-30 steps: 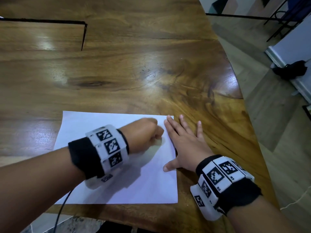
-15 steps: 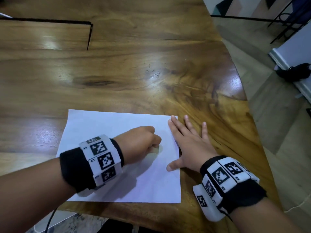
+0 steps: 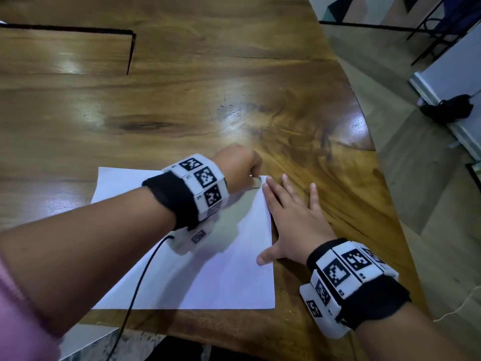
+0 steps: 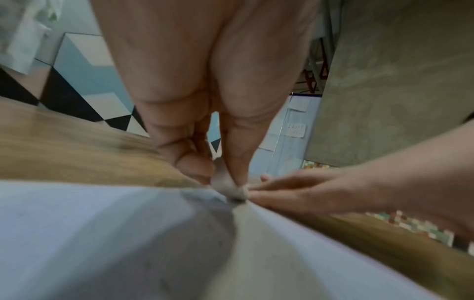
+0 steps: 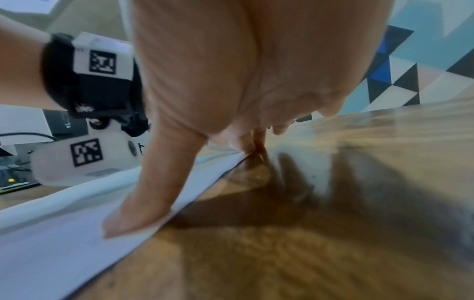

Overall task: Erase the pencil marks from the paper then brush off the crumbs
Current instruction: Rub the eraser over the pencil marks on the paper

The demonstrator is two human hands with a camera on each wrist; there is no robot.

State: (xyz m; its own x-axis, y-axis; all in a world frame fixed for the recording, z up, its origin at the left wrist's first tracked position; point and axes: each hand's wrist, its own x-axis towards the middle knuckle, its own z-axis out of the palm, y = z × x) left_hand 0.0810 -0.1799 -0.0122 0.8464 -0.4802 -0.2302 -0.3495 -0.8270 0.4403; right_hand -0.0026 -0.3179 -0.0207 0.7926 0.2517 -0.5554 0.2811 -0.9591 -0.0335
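Observation:
A white sheet of paper (image 3: 221,277) lies on the wooden table (image 3: 208,100) near its front edge. My left hand (image 3: 239,168) is curled into a fist and pinches a small pale eraser (image 3: 255,182), pressing it down at the paper's far right corner. The left wrist view shows the eraser (image 4: 232,190) tip on the paper (image 4: 77,223). My right hand (image 3: 291,220) lies flat with straight, spread fingers along the paper's right edge, its thumb (image 5: 138,211) on the sheet (image 5: 51,243). I can make out no pencil marks or crumbs.
The table's curved right edge (image 3: 374,157) drops to a tiled floor. A dark slot (image 3: 130,53) cuts into the tabletop at the far left. A black cable (image 3: 135,287) runs from my left wristband over the paper's near edge.
My left hand has slid the eraser away from me, from mid-sheet up to the paper's far right corner. The right hand has stayed flat on the paper's right edge.

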